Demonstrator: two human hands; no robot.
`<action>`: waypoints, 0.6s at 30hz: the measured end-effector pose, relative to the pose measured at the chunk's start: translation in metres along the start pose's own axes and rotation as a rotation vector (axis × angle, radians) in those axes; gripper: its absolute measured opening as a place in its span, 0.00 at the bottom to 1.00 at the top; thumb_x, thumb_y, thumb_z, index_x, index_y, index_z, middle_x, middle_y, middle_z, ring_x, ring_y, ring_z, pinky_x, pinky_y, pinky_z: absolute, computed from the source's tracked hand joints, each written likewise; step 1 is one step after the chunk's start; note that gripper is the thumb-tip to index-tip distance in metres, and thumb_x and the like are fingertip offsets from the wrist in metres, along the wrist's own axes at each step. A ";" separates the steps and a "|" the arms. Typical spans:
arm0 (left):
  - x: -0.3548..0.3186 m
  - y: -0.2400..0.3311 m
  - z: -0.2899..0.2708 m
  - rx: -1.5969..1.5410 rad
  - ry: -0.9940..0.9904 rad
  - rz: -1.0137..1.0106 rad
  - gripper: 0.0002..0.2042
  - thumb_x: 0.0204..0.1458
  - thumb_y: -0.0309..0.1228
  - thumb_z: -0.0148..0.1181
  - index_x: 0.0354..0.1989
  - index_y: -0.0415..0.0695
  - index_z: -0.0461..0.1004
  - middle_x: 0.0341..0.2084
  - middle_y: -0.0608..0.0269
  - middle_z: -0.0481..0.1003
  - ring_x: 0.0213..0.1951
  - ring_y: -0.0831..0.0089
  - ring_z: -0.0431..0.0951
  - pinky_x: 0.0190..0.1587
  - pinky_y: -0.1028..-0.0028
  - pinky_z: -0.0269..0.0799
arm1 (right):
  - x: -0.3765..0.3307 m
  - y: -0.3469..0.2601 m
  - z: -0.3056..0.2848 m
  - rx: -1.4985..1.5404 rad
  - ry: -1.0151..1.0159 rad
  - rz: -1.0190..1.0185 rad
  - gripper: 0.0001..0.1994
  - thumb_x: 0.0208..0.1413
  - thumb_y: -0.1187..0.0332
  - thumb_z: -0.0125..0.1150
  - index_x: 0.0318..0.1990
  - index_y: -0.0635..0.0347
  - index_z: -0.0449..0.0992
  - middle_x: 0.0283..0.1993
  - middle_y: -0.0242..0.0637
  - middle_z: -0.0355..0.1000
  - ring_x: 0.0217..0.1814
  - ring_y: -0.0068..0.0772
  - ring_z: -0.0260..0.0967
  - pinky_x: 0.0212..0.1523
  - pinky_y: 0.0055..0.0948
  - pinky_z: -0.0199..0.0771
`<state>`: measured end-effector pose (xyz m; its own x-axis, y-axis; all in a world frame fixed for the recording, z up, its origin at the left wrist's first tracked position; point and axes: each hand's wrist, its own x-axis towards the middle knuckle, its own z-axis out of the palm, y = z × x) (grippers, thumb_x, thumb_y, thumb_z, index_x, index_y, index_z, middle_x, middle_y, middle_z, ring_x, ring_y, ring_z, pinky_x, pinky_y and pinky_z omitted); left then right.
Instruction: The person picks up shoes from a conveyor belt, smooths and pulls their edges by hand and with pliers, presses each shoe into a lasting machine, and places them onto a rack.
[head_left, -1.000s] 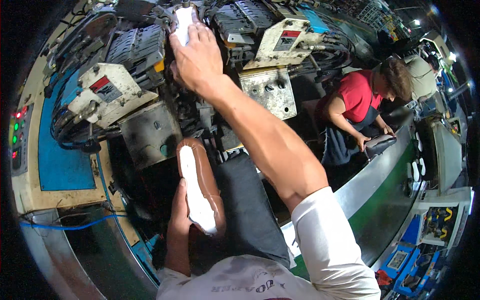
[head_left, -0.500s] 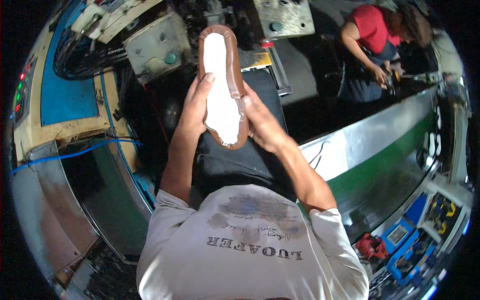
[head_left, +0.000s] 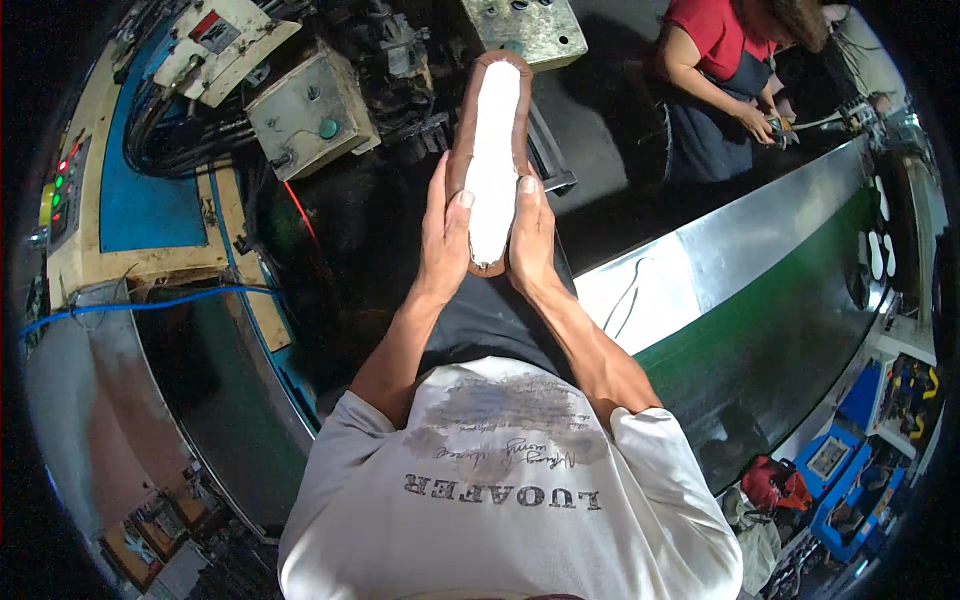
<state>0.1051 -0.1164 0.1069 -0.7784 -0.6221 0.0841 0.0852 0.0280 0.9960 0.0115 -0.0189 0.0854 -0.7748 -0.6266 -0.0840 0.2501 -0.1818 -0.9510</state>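
Note:
A brown leather shoe upper (head_left: 496, 150) is held out before me, its white underside facing up and its edge folded over all round. My left hand (head_left: 446, 232) is closed on its left side near the close end, thumb along the white sole board. Opposite it, my right hand (head_left: 533, 232) presses the right side, thumb at the folded brown edge. Both palms squeeze that end between them. The upper's far end sticks out beyond my fingers.
Machinery with a grey metal box (head_left: 312, 112) and a control panel (head_left: 66, 190) stands at the left. Rightward runs a green conveyor belt (head_left: 730, 340) with a metal edge. Across it a co-worker in a red shirt (head_left: 715, 45) handles something. Blue trays (head_left: 845, 500) sit at lower right.
The shoe upper has shifted right in view and turned to lean the other way. My right hand has slid toward its close end, and both hands now grip it more symmetrically.

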 end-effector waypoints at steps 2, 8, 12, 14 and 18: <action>0.001 0.007 -0.004 -0.030 -0.052 -0.052 0.34 0.76 0.38 0.48 0.83 0.37 0.45 0.78 0.45 0.57 0.78 0.60 0.59 0.79 0.62 0.53 | -0.002 0.000 0.000 0.008 0.039 -0.012 0.35 0.81 0.45 0.37 0.79 0.69 0.59 0.73 0.53 0.68 0.74 0.43 0.67 0.74 0.40 0.67; -0.013 0.005 -0.008 -0.337 -0.106 -0.171 0.39 0.72 0.30 0.53 0.85 0.43 0.38 0.82 0.50 0.49 0.82 0.59 0.50 0.82 0.57 0.45 | -0.012 0.010 0.000 0.064 0.034 0.076 0.36 0.81 0.44 0.34 0.77 0.69 0.61 0.70 0.53 0.70 0.71 0.42 0.69 0.71 0.40 0.69; -0.020 0.007 -0.011 -0.486 -0.144 -0.196 0.40 0.72 0.34 0.55 0.85 0.42 0.38 0.82 0.49 0.48 0.81 0.56 0.50 0.82 0.57 0.47 | -0.020 0.004 0.000 -0.005 0.016 0.003 0.37 0.81 0.43 0.32 0.77 0.70 0.62 0.71 0.55 0.69 0.72 0.44 0.69 0.72 0.41 0.68; -0.011 0.004 -0.023 -0.669 -0.227 -0.238 0.41 0.71 0.35 0.57 0.85 0.42 0.39 0.80 0.49 0.52 0.80 0.57 0.54 0.81 0.57 0.49 | -0.029 0.008 0.002 -0.084 0.015 -0.033 0.37 0.81 0.43 0.32 0.76 0.70 0.62 0.71 0.56 0.69 0.73 0.45 0.68 0.73 0.41 0.67; -0.020 0.009 -0.018 -0.446 -0.172 -0.144 0.42 0.69 0.35 0.59 0.85 0.41 0.41 0.77 0.47 0.57 0.78 0.58 0.58 0.79 0.58 0.53 | -0.045 0.001 -0.006 -0.261 -0.049 -0.050 0.38 0.80 0.41 0.32 0.76 0.70 0.63 0.71 0.60 0.70 0.75 0.49 0.67 0.75 0.42 0.64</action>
<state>0.1329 -0.1178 0.1136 -0.8898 -0.4562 -0.0115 0.1983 -0.4094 0.8905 0.0429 0.0134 0.0863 -0.7520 -0.6587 -0.0266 0.0493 -0.0160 -0.9987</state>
